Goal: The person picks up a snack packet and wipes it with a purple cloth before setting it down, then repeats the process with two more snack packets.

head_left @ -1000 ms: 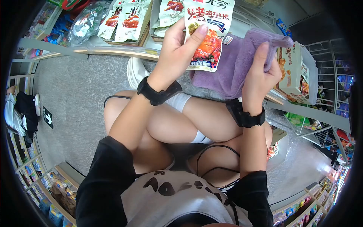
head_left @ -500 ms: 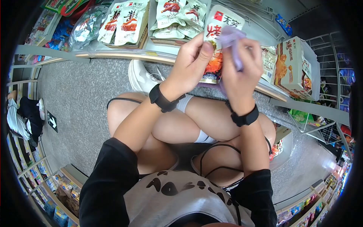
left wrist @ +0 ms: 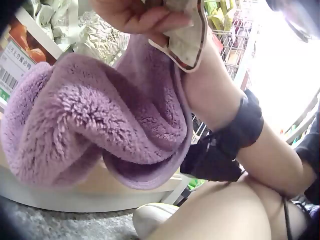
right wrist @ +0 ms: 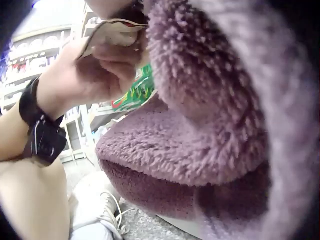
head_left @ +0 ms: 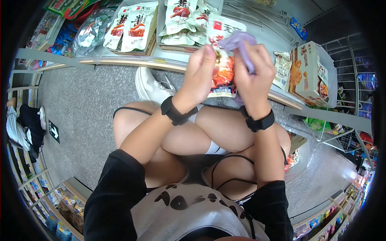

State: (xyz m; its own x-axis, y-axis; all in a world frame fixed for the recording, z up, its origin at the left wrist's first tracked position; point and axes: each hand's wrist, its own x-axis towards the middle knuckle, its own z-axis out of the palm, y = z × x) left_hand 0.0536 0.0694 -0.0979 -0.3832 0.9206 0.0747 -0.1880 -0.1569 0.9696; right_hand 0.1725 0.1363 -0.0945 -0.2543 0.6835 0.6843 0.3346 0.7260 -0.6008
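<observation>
My left hand pinches the left edge of a snack pouch, its thumb on the printed front. The pouch is white with red and orange print and stands upright over my crossed legs. In my right hand a purple fleece towel is gripped, bunched against the pouch's upper right side. The towel's thick folds hang below the hands in the left wrist view. In the right wrist view, left-hand fingers lie behind the pouch's plain back.
On the low shelf ahead, boxes hold white pouches and more pouches. A single pouch lies beside an upright carton at right. A wire rack stands beyond it. My white shoe is close to the shelf edge.
My right hand has moved left with the towel, from beside the pouch onto its front. The pouch has shifted lower since a second ago, and the towel is now more bunched up.
</observation>
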